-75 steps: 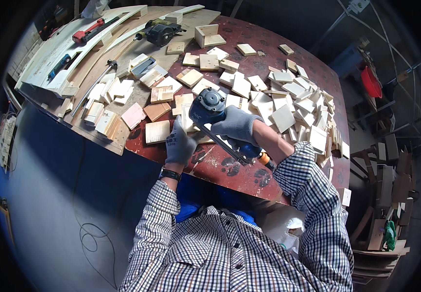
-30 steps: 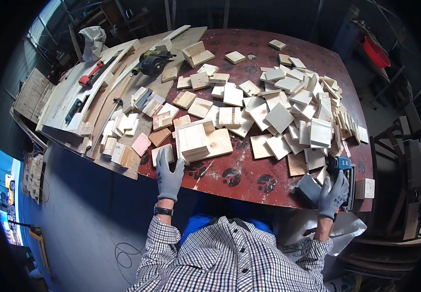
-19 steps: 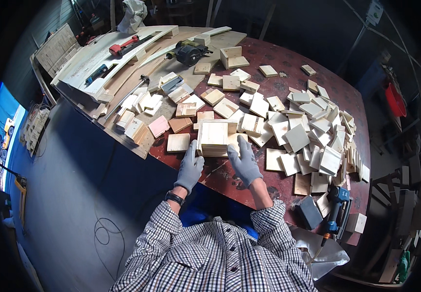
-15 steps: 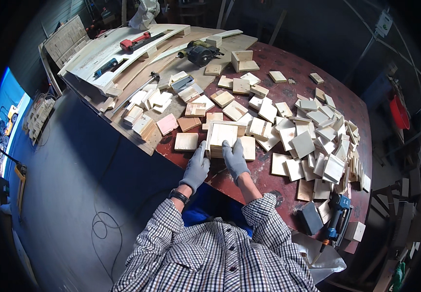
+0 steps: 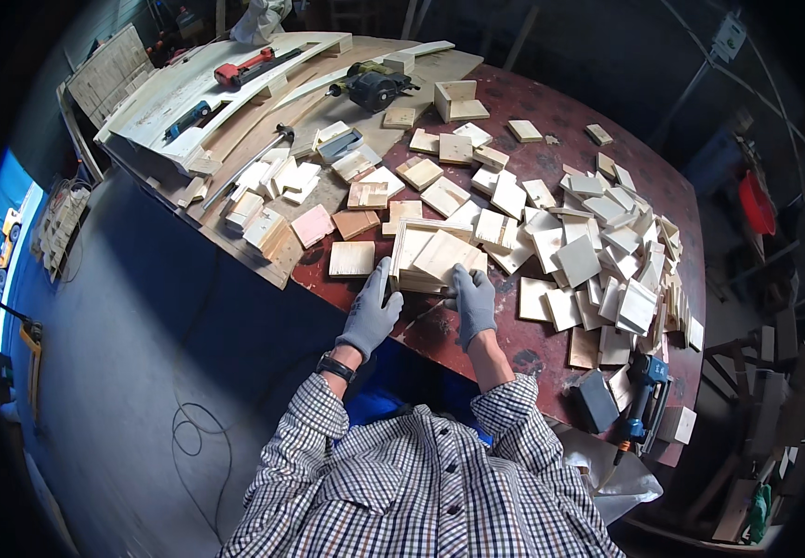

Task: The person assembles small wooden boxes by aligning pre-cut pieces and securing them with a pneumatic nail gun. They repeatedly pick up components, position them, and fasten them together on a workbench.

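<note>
Both my hands wear grey gloves. At the table's near edge, my left hand grips the left side of a small wooden box-like assembly with raised thin edges. My right hand is closed on the right corner of a square wooden board, which lies turned at an angle over the assembly. The undersides and some fingertips are hidden behind the wood. Just left of my left hand lies a flat wooden square, with a pinkish block beyond it.
A large heap of wooden squares covers the right of the red table. A blue nail gun and dark box lie near right. Farther back are a hammer, circular saw and red nail gun.
The square board has turned out of line with the assembly beneath it. My right hand has moved from the board's near edge to its right corner; my left stays at the left side.
</note>
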A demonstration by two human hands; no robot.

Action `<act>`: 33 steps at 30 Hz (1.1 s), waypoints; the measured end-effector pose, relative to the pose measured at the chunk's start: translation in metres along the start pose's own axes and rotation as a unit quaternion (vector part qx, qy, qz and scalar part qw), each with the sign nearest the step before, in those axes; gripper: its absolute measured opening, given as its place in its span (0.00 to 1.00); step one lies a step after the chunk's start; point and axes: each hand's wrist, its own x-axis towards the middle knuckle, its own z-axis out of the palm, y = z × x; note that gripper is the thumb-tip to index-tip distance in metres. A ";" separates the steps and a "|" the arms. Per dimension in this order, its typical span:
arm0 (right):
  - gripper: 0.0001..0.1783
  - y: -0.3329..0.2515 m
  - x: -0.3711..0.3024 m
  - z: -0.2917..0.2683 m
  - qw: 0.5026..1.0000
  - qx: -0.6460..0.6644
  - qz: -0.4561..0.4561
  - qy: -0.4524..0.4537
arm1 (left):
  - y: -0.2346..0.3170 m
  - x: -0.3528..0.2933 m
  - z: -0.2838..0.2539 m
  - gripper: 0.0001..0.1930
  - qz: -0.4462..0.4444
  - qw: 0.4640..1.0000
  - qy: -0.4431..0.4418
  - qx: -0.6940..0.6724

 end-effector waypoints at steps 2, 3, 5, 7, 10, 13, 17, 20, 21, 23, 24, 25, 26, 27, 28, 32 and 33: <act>0.16 -0.004 0.006 -0.017 0.999 0.051 0.012 -0.006 | 0.001 0.000 -0.001 0.38 -0.003 1.000 -0.001 -0.023; 0.16 -0.007 0.007 -0.026 0.997 0.079 0.020 -0.003 | 0.002 0.000 -0.001 0.38 -0.008 0.999 -0.005 -0.037; 0.15 -0.021 -0.005 -0.037 0.996 0.074 0.026 0.032 | 0.004 -0.004 -0.005 0.36 0.051 0.994 0.022 0.091; 0.15 -0.035 -0.018 -0.049 0.998 0.062 -0.017 0.003 | 0.018 -0.007 -0.010 0.35 0.047 0.993 0.065 0.085; 0.20 -0.068 -0.064 -0.050 0.996 0.033 -0.070 -0.045 | 0.064 -0.018 -0.028 0.34 0.152 0.965 0.127 0.171; 0.22 -0.098 -0.107 -0.053 0.991 -0.026 -0.095 -0.091 | 0.116 -0.031 -0.026 0.34 0.063 0.992 0.032 -0.103; 0.23 -0.125 -0.151 -0.049 0.987 -0.025 -0.122 -0.101 | 0.160 -0.042 -0.031 0.35 -0.018 0.918 -0.088 -0.387; 0.22 -0.138 -0.168 -0.048 0.986 -0.062 -0.128 -0.091 | 0.184 -0.048 -0.039 0.32 -0.060 0.923 -0.083 -0.371; 0.21 -0.141 -0.172 -0.048 0.985 -0.070 -0.131 -0.084 | 0.186 -0.049 -0.041 0.31 -0.060 0.922 -0.094 -0.372; 0.20 -0.146 -0.177 -0.047 0.981 -0.090 -0.150 -0.081 | 0.189 -0.051 -0.043 0.27 -0.050 0.919 -0.081 -0.382; 0.20 -0.148 -0.180 -0.046 0.978 -0.102 -0.165 -0.081 | 0.188 -0.054 -0.044 0.25 -0.049 0.914 -0.078 -0.395; 0.19 -0.148 -0.181 -0.046 0.974 -0.112 -0.179 -0.082 | 0.188 -0.056 -0.045 0.23 -0.048 0.909 -0.075 -0.406; 0.19 -0.148 -0.182 -0.047 0.969 -0.116 -0.200 -0.087 | 0.190 -0.057 -0.046 0.22 -0.047 0.911 -0.074 -0.404; 0.19 -0.147 -0.183 -0.047 0.964 -0.121 -0.221 -0.091 | 0.193 -0.058 -0.048 0.22 -0.046 0.912 -0.074 -0.401; 0.19 -0.146 -0.183 -0.047 0.958 -0.125 -0.242 -0.096 | 0.194 -0.059 -0.049 0.22 -0.044 0.913 -0.073 -0.398; 0.20 -0.141 -0.182 -0.048 0.943 -0.125 -0.293 -0.100 | 0.195 -0.063 -0.052 0.21 -0.033 0.915 -0.065 -0.398; 0.20 -0.139 -0.182 -0.049 0.939 -0.137 -0.301 -0.095 | 0.195 -0.064 -0.052 0.20 -0.031 0.915 -0.066 -0.398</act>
